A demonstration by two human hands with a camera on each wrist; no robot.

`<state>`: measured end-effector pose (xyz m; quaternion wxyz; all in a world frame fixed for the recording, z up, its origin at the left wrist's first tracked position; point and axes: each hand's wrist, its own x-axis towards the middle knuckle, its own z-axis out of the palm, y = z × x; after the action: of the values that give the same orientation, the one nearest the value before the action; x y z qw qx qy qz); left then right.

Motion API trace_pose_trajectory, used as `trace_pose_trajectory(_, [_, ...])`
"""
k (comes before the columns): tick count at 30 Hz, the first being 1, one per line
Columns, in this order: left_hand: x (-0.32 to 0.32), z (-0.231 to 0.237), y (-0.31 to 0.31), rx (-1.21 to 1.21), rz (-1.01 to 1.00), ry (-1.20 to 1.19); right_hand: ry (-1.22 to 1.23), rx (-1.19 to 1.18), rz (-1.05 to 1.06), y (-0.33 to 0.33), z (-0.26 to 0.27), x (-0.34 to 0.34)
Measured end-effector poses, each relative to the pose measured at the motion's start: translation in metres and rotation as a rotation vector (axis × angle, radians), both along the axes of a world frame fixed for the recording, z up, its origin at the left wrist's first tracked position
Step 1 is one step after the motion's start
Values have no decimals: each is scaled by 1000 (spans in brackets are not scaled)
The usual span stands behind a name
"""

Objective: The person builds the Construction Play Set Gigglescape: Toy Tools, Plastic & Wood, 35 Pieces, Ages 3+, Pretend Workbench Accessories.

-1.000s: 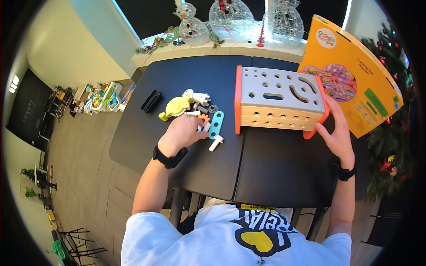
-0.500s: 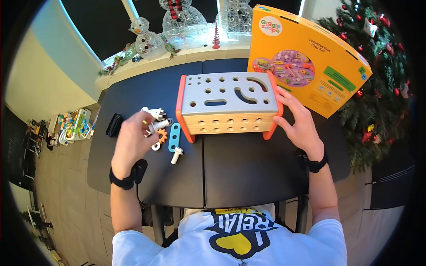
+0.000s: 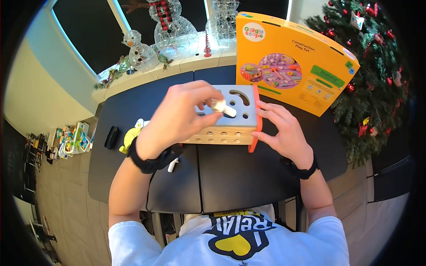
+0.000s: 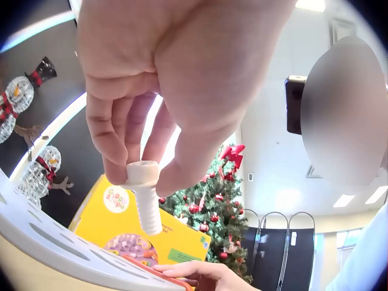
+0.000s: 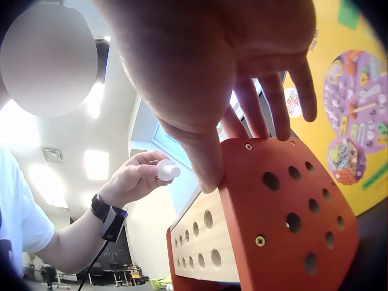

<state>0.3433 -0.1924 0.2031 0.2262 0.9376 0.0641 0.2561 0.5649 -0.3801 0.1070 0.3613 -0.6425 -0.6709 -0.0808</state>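
Note:
My left hand [image 3: 179,117] pinches a white toy bolt [image 3: 225,107] above the grey top of the wooden toy bench. In the left wrist view the bolt [image 4: 147,203] has its head between thumb and fingers and its threaded end pointing down, apart from the grey top [image 4: 66,242]. My right hand [image 3: 284,131] rests on the bench's red end panel [image 3: 256,119]. The right wrist view shows the thumb of that hand [image 5: 200,73] near the front corner of the red panel [image 5: 291,212], its fingers over the top edge.
A yellow box [image 3: 293,62] stands behind the bench at the right. Left of the bench lie a yellow-green toy piece [image 3: 129,138] and a black case [image 3: 113,137]. Another white bolt [image 3: 173,165] lies in front, partly behind my left wrist. A decorated tree [image 3: 377,75] stands at the far right.
My left hand has picked up the white bolt from among the loose pieces and moved right and up, over the bench. My right hand has stayed at the red end panel.

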Motion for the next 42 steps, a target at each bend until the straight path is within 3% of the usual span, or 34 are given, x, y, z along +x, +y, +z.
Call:
trace_pose_trajectory(5, [40,0,-2,80,-191,115,28,-4,11,-2,1,-1])
trace_pose_trajectory(17, [70,15,-14,264,-173,259,61,4,27,-3,-1,2])
trace_pose_trajectory(26, [78,10,-2,182,-320,202,59,-13,22,-3,-1,3])
trace_pose_trajectory(35, [76,31,-19,237,-172,410,61,-16,19,-2,-2,2])
trace_pose_trajectory(42, [77,24,-6,195,-356,321,29,-4,-14,-3,-2,0])
